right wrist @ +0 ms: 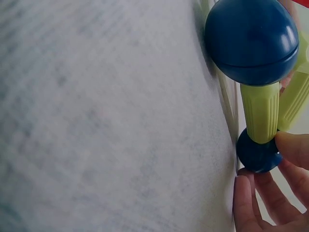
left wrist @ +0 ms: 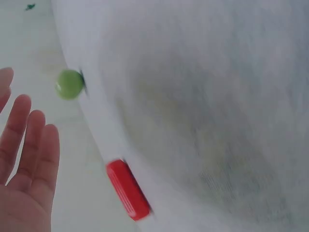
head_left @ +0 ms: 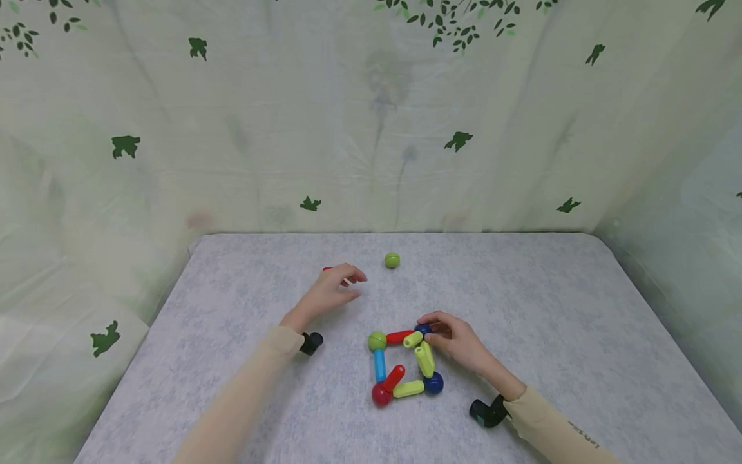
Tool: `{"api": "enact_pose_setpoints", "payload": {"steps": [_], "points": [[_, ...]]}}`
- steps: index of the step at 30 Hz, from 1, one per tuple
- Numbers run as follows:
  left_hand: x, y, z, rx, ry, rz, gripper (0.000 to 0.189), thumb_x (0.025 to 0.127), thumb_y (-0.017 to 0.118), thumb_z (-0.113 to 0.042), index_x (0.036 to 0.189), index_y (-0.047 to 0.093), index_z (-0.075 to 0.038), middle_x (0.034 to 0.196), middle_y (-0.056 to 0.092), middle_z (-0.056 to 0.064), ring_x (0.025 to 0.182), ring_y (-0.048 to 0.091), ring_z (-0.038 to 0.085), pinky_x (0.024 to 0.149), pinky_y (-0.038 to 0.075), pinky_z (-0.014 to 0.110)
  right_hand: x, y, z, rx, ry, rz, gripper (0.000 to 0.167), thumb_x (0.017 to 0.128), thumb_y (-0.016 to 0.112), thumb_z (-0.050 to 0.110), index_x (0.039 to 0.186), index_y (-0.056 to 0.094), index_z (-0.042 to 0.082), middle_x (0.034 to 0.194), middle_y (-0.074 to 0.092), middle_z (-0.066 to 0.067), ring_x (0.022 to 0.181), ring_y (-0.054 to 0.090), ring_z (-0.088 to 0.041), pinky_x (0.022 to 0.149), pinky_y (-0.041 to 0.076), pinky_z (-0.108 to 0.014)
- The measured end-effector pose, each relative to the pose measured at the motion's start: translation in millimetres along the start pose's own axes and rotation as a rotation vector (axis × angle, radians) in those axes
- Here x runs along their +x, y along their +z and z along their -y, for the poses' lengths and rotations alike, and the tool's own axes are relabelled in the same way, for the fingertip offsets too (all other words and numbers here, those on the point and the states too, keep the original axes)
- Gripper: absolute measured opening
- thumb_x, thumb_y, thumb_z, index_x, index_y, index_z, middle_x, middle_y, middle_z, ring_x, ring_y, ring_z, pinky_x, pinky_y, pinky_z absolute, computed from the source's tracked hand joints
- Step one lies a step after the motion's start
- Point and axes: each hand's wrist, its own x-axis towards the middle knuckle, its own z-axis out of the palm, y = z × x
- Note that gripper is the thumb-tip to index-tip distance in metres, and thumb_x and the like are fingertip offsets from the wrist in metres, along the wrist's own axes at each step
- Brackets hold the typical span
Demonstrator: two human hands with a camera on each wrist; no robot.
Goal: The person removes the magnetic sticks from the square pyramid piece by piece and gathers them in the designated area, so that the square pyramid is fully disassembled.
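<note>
Blue balls, two; green balls, two; red ball, one.
Right hand pinches far blue ball; left hand, fingers apart, near red rod.

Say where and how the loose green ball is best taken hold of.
Pinch the loose ball around its middle, probably from the near left, the side the left grip is on: it is round, shows no handle, and sits apart with its sides exposed.

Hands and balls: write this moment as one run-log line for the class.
left hand: empty, above table | right hand: grips far blue ball | loose green ball: beyond both hands
</note>
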Motion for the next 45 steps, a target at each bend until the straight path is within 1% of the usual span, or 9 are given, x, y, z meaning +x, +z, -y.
{"api": "enact_pose_setpoints", "payload": {"steps": [6, 11, 14, 20, 24, 27, 35, 41, 45], "points": [[-4.0, 15.6, -20.3, -0.057, 0.025, 0.115, 0.028, 0.086, 0.068, 0.000, 0.113, 0.060, 0.001, 0.112, 0.061, 0.018, 0.101, 0.058, 0.034, 0.088, 0.049, 0.041, 0.2, -3, -4, -0.001, 0.020, -0.042, 0.022, 0.091, 0.064, 0.005, 0.113, 0.064, 0.012, 0.111, 0.063, -0.004, 0.099, 0.058, -0.021, 0.088, 0.048, -0.042], [-3.3, 27.5, -33.2, -0.060, 0.092, 0.171, 0.028, 0.086, 0.068, 0.000, 0.113, 0.060, 0.001, 0.111, 0.062, 0.017, 0.101, 0.058, 0.032, 0.088, 0.050, 0.035, 0.6, -4, -5, -0.004, 0.029, -0.044, 0.023, 0.091, 0.064, 0.007, 0.114, 0.064, 0.009, 0.113, 0.062, -0.004, 0.099, 0.057, -0.021, 0.088, 0.048, -0.041], [-3.3, 34.3, -41.4, -0.077, 0.108, 0.210, 0.028, 0.086, 0.067, 0.001, 0.113, 0.060, 0.000, 0.111, 0.062, 0.016, 0.101, 0.058, 0.031, 0.088, 0.049, 0.035, -1.9, -5, 3, 0.002, 0.028, -0.046, 0.024, 0.091, 0.064, 0.004, 0.115, 0.063, 0.005, 0.113, 0.062, -0.008, 0.100, 0.057, -0.025, 0.088, 0.047, -0.044], [-3.2, 45.6, -55.5, -0.103, 0.111, 0.298, 0.030, 0.085, 0.068, 0.002, 0.114, 0.059, 0.001, 0.111, 0.061, 0.015, 0.101, 0.059, 0.028, 0.087, 0.050, 0.031, -11.4, -10, 32, 0.004, 0.024, -0.028, 0.024, 0.090, 0.062, 0.000, 0.114, 0.061, -0.002, 0.112, 0.061, -0.015, 0.099, 0.057, -0.030, 0.088, 0.047, -0.046], [-2.9, 53.0, -61.0, -0.102, 0.105, 0.348, 0.032, 0.084, 0.071, 0.000, 0.113, 0.058, -0.002, 0.111, 0.061, 0.009, 0.101, 0.059, 0.021, 0.086, 0.049, 0.026, -14.0, -12, 37, 0.003, 0.024, -0.022, 0.024, 0.090, 0.062, 0.000, 0.114, 0.061, -0.003, 0.112, 0.061, -0.016, 0.100, 0.057, -0.031, 0.089, 0.046, -0.047], [-3.2, 57.8, -63.3, -0.092, 0.104, 0.364, 0.032, 0.084, 0.073, -0.003, 0.113, 0.059, -0.005, 0.110, 0.061, 0.003, 0.100, 0.059, 0.018, 0.086, 0.049, 0.025, -14.4, -12, 37, 0.010, 0.016, -0.022, 0.024, 0.090, 0.062, -0.001, 0.114, 0.061, -0.002, 0.112, 0.061, -0.016, 0.099, 0.057, -0.031, 0.088, 0.046, -0.047], [0.1, 66.1, -66.6, -0.046, 0.135, 0.357, 0.031, 0.085, 0.074, -0.011, 0.112, 0.060, -0.009, 0.108, 0.060, -0.003, 0.100, 0.057, 0.011, 0.088, 0.047, 0.022, -14.4, -13, 35, 0.025, 0.005, -0.011, 0.024, 0.091, 0.061, 0.000, 0.115, 0.060, -0.003, 0.112, 0.061, -0.017, 0.099, 0.057, -0.032, 0.088, 0.046, -0.046], [3.6, 69.4, -68.0, -0.087, 0.117, 0.369, 0.025, 0.087, 0.071, -0.010, 0.110, 0.060, -0.010, 0.104, 0.060, -0.004, 0.096, 0.057, 0.006, 0.086, 0.048, 0.022, -14.1, -12, 38, 0.009, 0.012, -0.018, 0.023, 0.091, 0.061, -0.001, 0.114, 0.061, -0.002, 0.112, 0.061, -0.018, 0.099, 0.057, -0.032, 0.087, 0.047, -0.046], [3.8, 69.5, -69.2, -0.095, 0.101, 0.373, 0.023, 0.088, 0.070, -0.009, 0.110, 0.062, -0.009, 0.105, 0.061, -0.003, 0.093, 0.058, 0.005, 0.085, 0.048, 0.021, -9.7, -10, 26, 0.013, 0.010, -0.026, 0.024, 0.091, 0.061, 0.000, 0.115, 0.061, -0.001, 0.112, 0.061, -0.016, 0.099, 0.057, -0.032, 0.087, 0.047, -0.047]]}}
